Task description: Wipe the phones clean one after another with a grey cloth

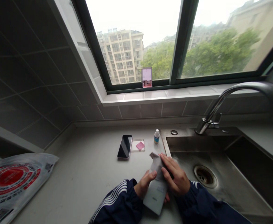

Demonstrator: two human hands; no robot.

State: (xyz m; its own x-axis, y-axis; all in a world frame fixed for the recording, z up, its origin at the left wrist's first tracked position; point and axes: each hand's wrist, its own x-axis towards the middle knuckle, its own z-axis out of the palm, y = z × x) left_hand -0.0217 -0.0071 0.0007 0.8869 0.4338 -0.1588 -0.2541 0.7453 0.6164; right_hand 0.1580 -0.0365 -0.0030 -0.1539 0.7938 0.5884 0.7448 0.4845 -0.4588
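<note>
My left hand (145, 184) grips a pale grey-green phone (155, 196) from its left side, thumb on top, near the counter's front beside the sink. A grey cloth (157, 168) lies over the phone's upper end. My right hand (176, 176) presses the cloth onto the phone with its fingers. A black-screened phone (125, 147) rests on the counter behind them. Right of it, a pink square (140, 145) lies on a clear case (135, 150). A small white-capped bottle (156, 137) stands upright by the sink's edge.
The steel sink (163, 141) with its drain (205, 176) is at the right, under a curved chrome faucet (217, 104). A printed plastic bag (17, 183) lies at the left. A window with a dark frame (127, 89) is behind the counter (80, 174).
</note>
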